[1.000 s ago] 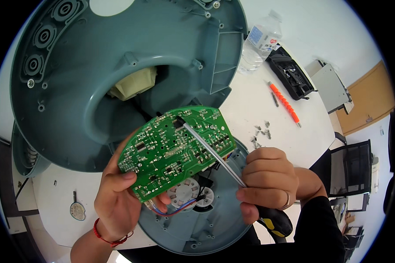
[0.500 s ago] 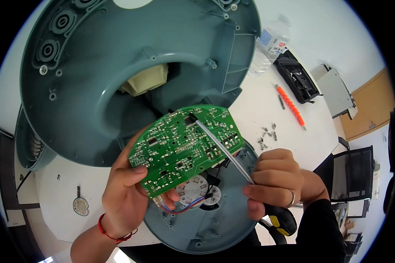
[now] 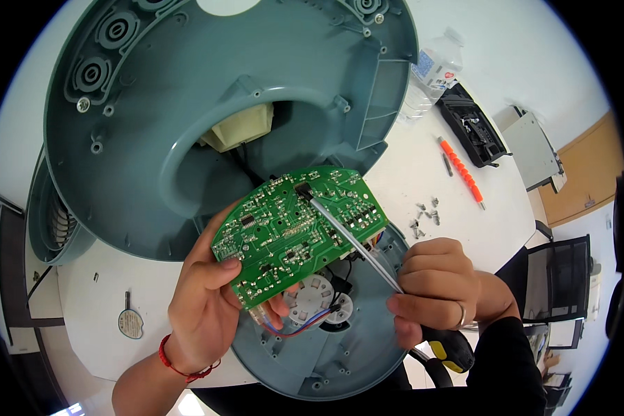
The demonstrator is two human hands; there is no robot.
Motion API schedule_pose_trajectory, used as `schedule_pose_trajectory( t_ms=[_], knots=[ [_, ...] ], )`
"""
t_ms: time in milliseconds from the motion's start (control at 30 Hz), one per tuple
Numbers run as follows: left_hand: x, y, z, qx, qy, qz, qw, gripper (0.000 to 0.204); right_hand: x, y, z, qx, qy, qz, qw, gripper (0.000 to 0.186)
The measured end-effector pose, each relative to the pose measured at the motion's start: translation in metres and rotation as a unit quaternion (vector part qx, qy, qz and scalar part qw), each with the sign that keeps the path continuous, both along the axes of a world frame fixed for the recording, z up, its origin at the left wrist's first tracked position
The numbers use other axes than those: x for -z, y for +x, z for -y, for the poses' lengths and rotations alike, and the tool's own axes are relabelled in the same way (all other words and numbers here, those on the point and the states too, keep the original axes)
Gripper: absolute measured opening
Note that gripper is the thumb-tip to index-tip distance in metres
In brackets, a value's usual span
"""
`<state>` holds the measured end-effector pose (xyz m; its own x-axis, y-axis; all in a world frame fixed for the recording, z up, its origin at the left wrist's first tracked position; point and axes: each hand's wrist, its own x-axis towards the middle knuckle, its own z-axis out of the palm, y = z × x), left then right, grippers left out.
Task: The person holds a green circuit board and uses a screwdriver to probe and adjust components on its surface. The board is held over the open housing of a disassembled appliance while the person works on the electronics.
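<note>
My left hand [image 3: 201, 305] grips the left end of a green circuit board [image 3: 291, 253], component side up. My right hand [image 3: 437, 284] is closed on a screwdriver [image 3: 353, 243] with a long metal shaft and a black-yellow handle; its dark tip lies over a chip at the board's upper middle. Beneath the board sits a round grey-green plastic housing [image 3: 353, 353] with a white motor disc [image 3: 309, 297] and red and blue wires [image 3: 301, 327]. Above it lies a larger grey-green shell [image 3: 208, 48] with a pale block [image 3: 239, 128] showing through its opening.
On the white table [image 3: 118, 360] are loose screws [image 3: 426, 215], an orange flexible shaft [image 3: 461, 173], a black tool case [image 3: 471, 125], a plastic bottle [image 3: 433, 69] and a small key-like piece [image 3: 128, 319]. A curved grey-green part [image 3: 55, 222] is at left, a black chair [image 3: 555, 277] at right.
The board, both hands and the housings have shifted right in the picture, as have the table items. The screwdriver stays on the same part of the board.
</note>
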<state>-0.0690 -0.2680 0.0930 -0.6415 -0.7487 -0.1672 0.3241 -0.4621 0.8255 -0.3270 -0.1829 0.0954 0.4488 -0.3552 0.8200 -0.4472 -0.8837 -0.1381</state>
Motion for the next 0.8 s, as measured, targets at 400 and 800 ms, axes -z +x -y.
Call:
schedule_pose_trajectory(
  t_ms=[400,800],
  knots=[
    [-0.004,-0.004,-0.003,-0.006,-0.023,0.031,0.999,0.072,0.000,-0.001,0.000,-0.007,0.055,0.021,0.998,0.019],
    [-0.008,0.004,-0.001,0.050,-0.068,0.072,0.994,0.071,0.007,0.011,-0.002,-0.125,0.092,-0.022,0.988,0.022]
  ],
)
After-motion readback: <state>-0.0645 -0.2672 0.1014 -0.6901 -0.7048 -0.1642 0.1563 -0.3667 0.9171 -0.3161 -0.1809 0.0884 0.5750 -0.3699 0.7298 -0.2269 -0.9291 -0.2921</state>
